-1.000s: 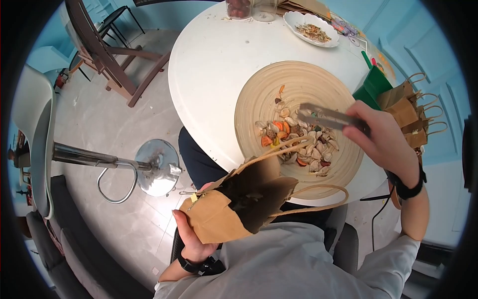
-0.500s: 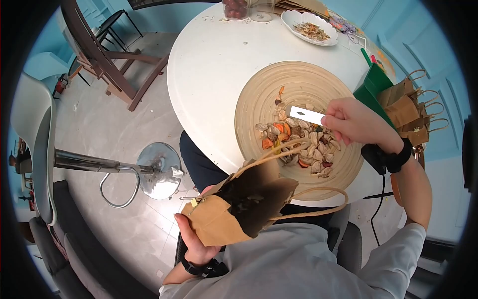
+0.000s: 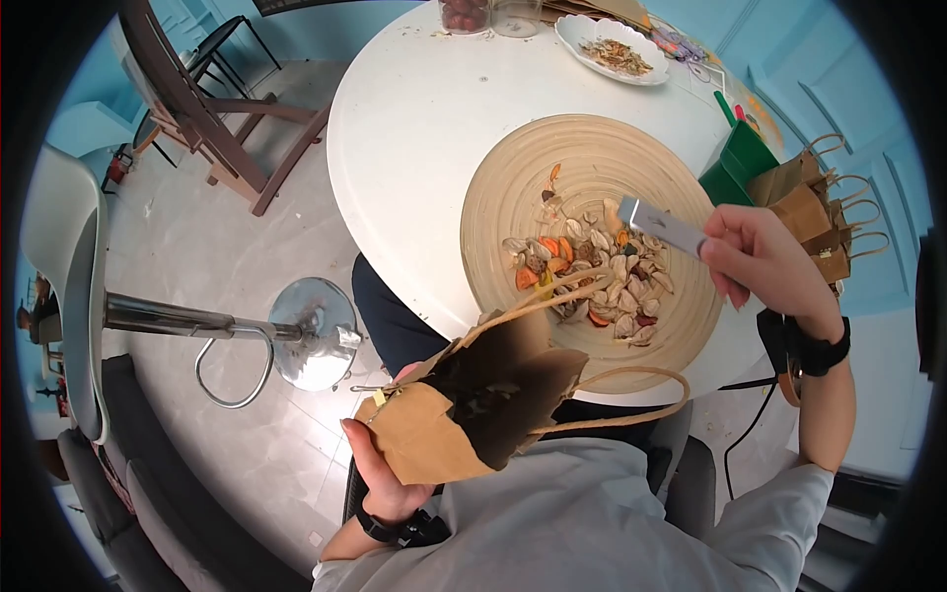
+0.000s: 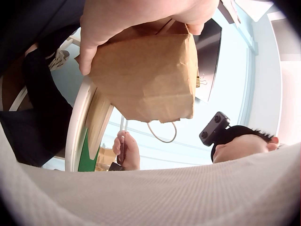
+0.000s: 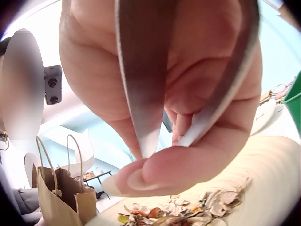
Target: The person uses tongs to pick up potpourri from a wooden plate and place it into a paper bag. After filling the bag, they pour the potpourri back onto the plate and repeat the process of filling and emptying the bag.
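Note:
My left hand (image 3: 390, 485) grips a brown paper bag (image 3: 424, 429) by its base and side. The bag is tilted, its torn-edged mouth towards the table, and the contents in its dark inside are unclear. A binder clip (image 4: 200, 82) sits on its side. In my right hand (image 3: 764, 261) a pair of metal tongs (image 3: 663, 229) is held between thumb and fingers. Their tips are over the far side of a pile of dried petals and orange pieces (image 3: 623, 294), which lies on a round wooden plate (image 3: 498, 197). The right wrist view shows both tong arms (image 5: 146, 70) close up.
The plate stands on a round white table (image 3: 395, 187). A white dish (image 3: 582, 64) of dried bits and glass jars (image 3: 464, 15) stand at the far edge. To the right are a green container (image 3: 738, 163) and several paper bags (image 3: 804, 212). A bar stool (image 3: 74, 266) is at left.
The tongs in my right hand turned from edge-on to their flat face while moving over the pile; the hand then shifted right and slightly down. My left hand and the bag have barely moved.

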Motion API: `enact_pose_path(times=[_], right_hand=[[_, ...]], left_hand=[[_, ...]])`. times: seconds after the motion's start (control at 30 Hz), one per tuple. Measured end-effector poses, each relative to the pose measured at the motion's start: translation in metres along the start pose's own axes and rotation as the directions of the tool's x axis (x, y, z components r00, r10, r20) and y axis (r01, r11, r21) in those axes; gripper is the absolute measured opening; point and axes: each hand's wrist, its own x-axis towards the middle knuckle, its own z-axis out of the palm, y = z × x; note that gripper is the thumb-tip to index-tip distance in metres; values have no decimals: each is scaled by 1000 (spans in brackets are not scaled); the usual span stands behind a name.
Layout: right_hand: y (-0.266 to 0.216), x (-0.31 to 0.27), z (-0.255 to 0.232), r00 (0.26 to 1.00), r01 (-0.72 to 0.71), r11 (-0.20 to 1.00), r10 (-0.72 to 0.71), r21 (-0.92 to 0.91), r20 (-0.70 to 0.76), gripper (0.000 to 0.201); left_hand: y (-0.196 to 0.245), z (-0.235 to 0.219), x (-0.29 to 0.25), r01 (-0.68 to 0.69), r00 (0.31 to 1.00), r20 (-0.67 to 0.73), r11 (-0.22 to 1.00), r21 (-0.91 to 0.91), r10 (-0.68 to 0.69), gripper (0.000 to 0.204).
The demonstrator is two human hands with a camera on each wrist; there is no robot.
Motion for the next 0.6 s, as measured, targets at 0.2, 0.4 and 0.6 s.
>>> enact_pose_path(times=[0.2,0.4,0.6], right_hand=[[-17,-27,23,950,37,993,-71,116,304,16],[-10,11,9,992,120,985,-114,-121,52,20],[-5,29,11,996,89,960,-92,-266,1,23]], left_hand=[[-1,-7,-1,14,999,37,999,-46,-13,97],[0,-1,-1,21,1000,9,1000,-14,-21,98],[1,1,0,-2,1000,-16,1000,15,3,98]])
